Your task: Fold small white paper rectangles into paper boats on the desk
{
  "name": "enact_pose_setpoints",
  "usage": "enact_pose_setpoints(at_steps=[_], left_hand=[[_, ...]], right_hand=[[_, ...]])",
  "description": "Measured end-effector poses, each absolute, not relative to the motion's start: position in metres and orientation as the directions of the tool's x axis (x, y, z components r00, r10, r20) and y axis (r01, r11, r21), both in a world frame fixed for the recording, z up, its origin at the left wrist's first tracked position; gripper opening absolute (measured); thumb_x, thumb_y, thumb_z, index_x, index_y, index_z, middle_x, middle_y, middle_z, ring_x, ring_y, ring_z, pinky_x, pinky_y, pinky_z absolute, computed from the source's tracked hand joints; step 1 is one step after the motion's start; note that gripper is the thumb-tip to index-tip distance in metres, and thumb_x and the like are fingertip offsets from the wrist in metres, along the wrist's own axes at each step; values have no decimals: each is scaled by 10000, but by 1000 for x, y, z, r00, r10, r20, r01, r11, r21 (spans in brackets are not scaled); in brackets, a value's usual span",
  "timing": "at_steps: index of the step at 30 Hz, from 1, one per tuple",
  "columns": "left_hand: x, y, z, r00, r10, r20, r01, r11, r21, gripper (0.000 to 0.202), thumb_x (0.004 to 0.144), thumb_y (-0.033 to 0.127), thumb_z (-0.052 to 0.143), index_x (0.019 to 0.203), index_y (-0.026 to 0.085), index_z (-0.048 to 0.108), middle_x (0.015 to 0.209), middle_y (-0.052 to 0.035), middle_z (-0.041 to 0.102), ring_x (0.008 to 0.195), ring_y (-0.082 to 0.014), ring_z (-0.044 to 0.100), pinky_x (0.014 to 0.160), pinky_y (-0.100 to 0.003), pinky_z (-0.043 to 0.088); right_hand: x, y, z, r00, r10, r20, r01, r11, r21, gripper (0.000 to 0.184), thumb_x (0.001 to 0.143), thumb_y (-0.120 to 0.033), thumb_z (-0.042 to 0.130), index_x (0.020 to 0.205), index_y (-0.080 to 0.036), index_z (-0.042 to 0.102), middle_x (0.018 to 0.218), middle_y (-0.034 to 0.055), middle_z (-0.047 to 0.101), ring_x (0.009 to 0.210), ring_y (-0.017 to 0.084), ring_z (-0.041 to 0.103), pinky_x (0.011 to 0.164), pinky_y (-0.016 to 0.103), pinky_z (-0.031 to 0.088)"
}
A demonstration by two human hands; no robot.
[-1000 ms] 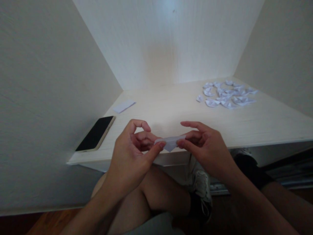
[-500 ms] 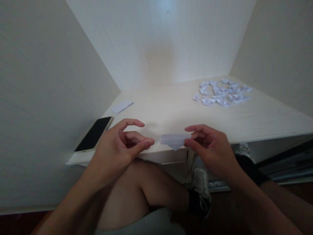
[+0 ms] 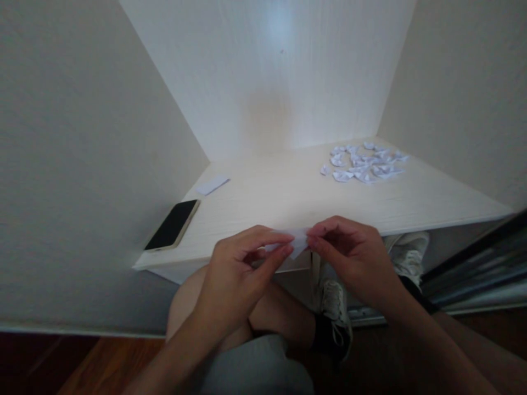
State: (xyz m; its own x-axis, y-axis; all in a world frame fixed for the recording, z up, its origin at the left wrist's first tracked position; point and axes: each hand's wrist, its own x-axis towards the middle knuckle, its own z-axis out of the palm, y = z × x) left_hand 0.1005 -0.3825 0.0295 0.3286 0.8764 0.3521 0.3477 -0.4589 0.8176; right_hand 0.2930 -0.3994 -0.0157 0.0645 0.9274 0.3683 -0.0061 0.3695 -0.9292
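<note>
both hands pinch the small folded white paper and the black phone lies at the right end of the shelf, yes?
Not quite. The head view shows the black, gold-edged phone at the left end of the pale wooden shelf, not the right. The left hand and right hand do both pinch the small folded white paper.

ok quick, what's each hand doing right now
Left hand: closed, pinching the left end of the folded paper.
Right hand: closed, pinching the right end of the same folded paper.
</note>
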Motion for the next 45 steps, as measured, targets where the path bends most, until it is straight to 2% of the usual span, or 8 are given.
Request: enact_pose_setpoints(at_steps=[5, 9, 16, 20, 29, 32, 39, 45], left_hand=[[114, -391, 43, 279, 897, 342, 299, -420, 857, 117, 816, 168, 833, 915, 229, 820, 848, 17, 798, 691, -101, 741, 619, -141, 586], [126, -398, 57, 286, 870, 402, 339, -485, 806, 181, 800, 164, 850, 950, 261, 821, 818, 37, 787, 665, -82, 712, 568, -121, 547], [144, -403, 65, 426, 770, 476, 390, -631, 671, 175, 883, 203, 783, 1050, 248, 806, 938, -18, 731, 814, -116, 688, 613, -170, 543], [155, -404, 66, 462, 699, 546, 369, -711, 599, 162, 902, 167, 756, 1041, 238, 799, 1137, -42, 732, 1020, -142, 698, 758, -184, 581], [173, -416, 78, 454, 657, 602, 408, -754, 515, 105, 909, 179, 752, 982, 244, 790, 970, 3, 789, 874, -138, 725, 785, -230, 591], [176, -420, 82, 448, 663, 600, 398, -748, 531, 137, 879, 144, 777, 959, 254, 798, 942, 23, 795, 851, -120, 726, 805, -211, 592], [188, -422, 77, 362, 772, 523, 197, -612, 766, 219, 827, 87, 809, 927, 280, 784, 905, 61, 789, 825, -88, 733, 756, -152, 600], [186, -413, 76, 480, 669, 567, 274, -729, 628, 192, 886, 144, 762, 1008, 291, 774, 1010, 27, 791, 921, -130, 733, 824, -220, 606]], right_hand=[[304, -413, -3, 117, 895, 430, 35, 429, -903, 92, 860, -214, 788, 948, -240, 781, 829, -17, 755, 755, 130, 670, 694, 270, 520], [309, -423, 7, 154, 845, 512, 81, 506, -859, 187, 848, -156, 789, 1009, -252, 789, 828, -31, 725, 757, 117, 629, 705, 267, 502], [322, -432, 8, 221, 819, 529, 64, 529, -846, 211, 846, -162, 799, 1033, -258, 783, 945, -4, 768, 876, 165, 697, 817, 325, 549], [331, -436, 7, 271, 785, 557, 100, 553, -827, 214, 845, -147, 795, 1021, -266, 776, 958, 2, 771, 882, 180, 703, 834, 352, 549], [345, -451, 23, 248, 746, 618, 120, 609, -784, 127, 888, -171, 759, 983, -253, 746, 932, 11, 714, 874, 173, 667, 803, 339, 530], [349, -454, 25, 245, 754, 609, 127, 598, -791, 169, 870, -178, 785, 1012, -268, 765, 964, 1, 755, 908, 173, 687, 841, 336, 536], [352, -456, 23, 312, 719, 621, 11, 651, -759, 228, 835, -124, 816, 975, -302, 794, 944, -37, 783, 906, 153, 705, 852, 309, 543], [360, -454, 25, 290, 698, 654, 130, 649, -750, 187, 864, -118, 785, 959, -279, 779, 898, -24, 774, 846, 156, 698, 794, 313, 544]])
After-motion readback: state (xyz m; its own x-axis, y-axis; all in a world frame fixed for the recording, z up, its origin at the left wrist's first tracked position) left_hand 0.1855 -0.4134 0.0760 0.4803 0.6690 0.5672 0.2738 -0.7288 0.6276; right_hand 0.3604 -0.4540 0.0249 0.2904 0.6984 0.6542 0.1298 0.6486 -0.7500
